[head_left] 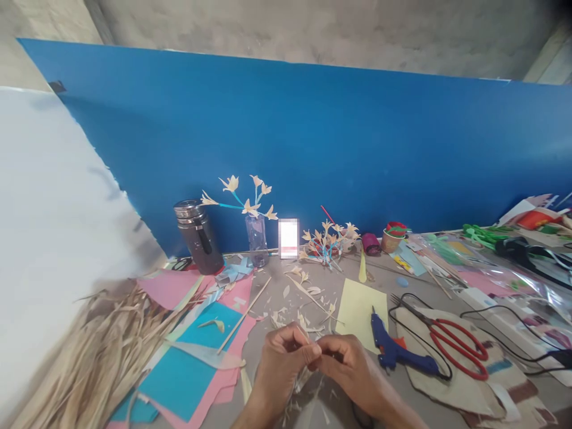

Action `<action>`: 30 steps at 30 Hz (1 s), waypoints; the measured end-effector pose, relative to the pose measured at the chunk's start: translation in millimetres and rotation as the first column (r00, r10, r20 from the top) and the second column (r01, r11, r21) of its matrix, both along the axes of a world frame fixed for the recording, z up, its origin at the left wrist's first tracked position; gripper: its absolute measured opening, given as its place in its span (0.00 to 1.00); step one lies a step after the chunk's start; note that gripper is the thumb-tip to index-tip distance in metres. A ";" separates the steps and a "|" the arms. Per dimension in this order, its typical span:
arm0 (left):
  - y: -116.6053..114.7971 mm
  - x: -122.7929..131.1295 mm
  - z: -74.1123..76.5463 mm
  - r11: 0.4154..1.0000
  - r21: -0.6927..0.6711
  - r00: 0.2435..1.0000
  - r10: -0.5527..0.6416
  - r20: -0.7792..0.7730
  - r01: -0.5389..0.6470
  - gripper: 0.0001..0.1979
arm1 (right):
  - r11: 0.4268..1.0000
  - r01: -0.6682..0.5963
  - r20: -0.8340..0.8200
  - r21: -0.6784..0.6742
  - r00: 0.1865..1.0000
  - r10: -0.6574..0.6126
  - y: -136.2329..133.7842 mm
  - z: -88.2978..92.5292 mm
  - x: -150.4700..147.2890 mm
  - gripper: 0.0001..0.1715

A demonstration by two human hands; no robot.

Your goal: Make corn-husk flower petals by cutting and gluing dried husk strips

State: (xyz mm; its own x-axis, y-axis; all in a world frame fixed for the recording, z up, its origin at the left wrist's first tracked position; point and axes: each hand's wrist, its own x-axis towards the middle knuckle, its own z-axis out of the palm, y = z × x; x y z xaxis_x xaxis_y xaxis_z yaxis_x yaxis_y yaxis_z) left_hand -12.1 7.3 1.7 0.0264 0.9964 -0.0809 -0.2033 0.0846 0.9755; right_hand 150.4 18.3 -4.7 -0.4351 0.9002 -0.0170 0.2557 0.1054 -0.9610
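My left hand point(283, 366) and my right hand point(351, 363) meet low in the middle of the head view, fingertips touching in a pinch. A thin, pale piece of dried husk point(304, 335) pokes up between the left thumb and fingers; its lower end is hidden where the right fingertips press. Pale husk scraps point(308, 325) lie scattered just beyond and beneath my hands. To the right of them rest a blue glue gun point(395, 348) and a yellow sheet point(357, 307). A thin stick point(245, 313) lies across coloured sheets to the left.
Dried husk strips point(96, 351) heap at left, beside blue sheets point(181, 369). At the back stand a dark flask point(199, 241), a clear vase point(256, 238) of husk flowers point(250, 207) and another flower cluster point(328, 241). Red-handled scissors point(460, 345), cables and a power strip point(504, 322) occupy the right.
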 end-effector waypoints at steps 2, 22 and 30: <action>0.7 1.0 -2.1 1.000 -0.015 1.000 0.022 0.007 -0.022 0.15 | 0.999 0.035 -0.006 -0.039 0.999 -0.035 2.4 -6.1 -3.2 0.12; -5.1 -31.7 18.2 0.926 0.377 0.747 0.235 -0.622 0.023 0.08 | 0.931 0.044 0.386 0.362 0.902 -0.193 6.3 1.5 1.6 0.08; -4.9 -27.5 12.1 0.989 -0.128 0.923 -0.122 -0.364 0.080 0.11 | 0.931 0.108 0.306 0.348 0.926 -0.222 2.6 7.2 8.7 0.06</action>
